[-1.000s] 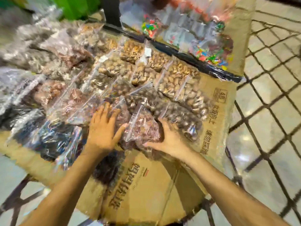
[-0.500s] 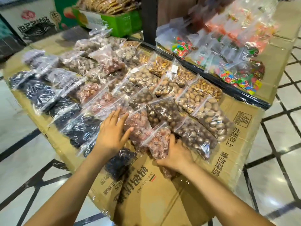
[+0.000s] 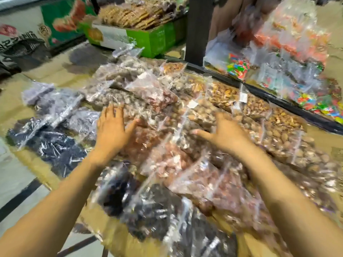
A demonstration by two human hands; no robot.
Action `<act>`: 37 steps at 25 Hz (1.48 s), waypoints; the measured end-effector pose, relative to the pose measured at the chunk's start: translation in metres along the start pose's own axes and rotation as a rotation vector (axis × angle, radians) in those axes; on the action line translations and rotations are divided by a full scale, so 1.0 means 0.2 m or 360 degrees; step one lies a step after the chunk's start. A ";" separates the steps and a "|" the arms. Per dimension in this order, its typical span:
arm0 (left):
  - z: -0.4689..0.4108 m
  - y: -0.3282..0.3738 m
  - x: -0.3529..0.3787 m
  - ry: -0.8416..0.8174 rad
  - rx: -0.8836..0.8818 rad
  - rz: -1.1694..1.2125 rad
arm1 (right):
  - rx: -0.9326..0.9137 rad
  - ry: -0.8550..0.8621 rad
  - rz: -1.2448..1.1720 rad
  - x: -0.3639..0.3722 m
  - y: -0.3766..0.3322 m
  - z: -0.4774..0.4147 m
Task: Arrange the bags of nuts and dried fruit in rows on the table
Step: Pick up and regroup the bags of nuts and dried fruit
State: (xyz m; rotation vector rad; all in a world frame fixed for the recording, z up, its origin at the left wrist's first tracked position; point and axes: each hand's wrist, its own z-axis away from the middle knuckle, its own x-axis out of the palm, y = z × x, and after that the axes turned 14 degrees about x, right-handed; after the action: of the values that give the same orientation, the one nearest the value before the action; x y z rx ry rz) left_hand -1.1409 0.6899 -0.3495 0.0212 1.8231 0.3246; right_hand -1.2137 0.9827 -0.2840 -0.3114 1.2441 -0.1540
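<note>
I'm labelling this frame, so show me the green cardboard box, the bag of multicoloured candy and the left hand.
green cardboard box (image 3: pixel 157 41), head view, its green front wall
bag of multicoloured candy (image 3: pixel 238 66), head view, the bright candies inside
left hand (image 3: pixel 111 130), head view, middle of its back

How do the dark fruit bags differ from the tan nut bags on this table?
The dark fruit bags hold near-black contents; the tan nut bags hold light brown pieces. The dark fruit bags lie along the left edge, the tan nut bags on the right by the black rail. Both are clear plastic bags.
</note>
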 end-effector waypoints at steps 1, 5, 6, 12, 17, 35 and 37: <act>-0.05 -0.11 0.01 -0.0002 0.0008 0.0001 | -0.0031 0.0026 -0.0076 0.04 -0.16 -0.09; -0.25 -0.44 0.02 0.0011 -0.0005 0.0128 | 0.0035 0.0003 -0.0308 0.24 -0.77 -0.53; -0.29 -0.44 0.03 0.0032 0.0017 0.0158 | 0.0087 -0.0004 -0.0317 0.28 -0.81 -0.60; -0.76 -0.62 0.11 0.0000 0.0287 0.0178 | 0.0236 0.0193 -0.0098 0.36 -0.92 -0.81; -1.27 -0.56 0.18 -0.0209 0.0748 -0.0085 | 0.0472 0.0140 -0.0525 0.41 -0.81 -0.81; -0.98 -0.64 -0.07 0.0056 0.0232 0.0261 | 0.0507 0.0244 -0.0694 0.33 -0.81 -0.49; -0.77 -0.65 -0.19 0.0152 0.0174 0.0327 | 0.0445 0.0298 -0.0635 0.29 -0.77 -0.34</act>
State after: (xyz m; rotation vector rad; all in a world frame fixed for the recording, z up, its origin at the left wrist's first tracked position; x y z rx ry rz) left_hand -1.2569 0.5266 -0.3066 0.2747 1.9363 0.3755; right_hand -1.2505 0.8096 -0.3066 -0.3031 1.3143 -0.7071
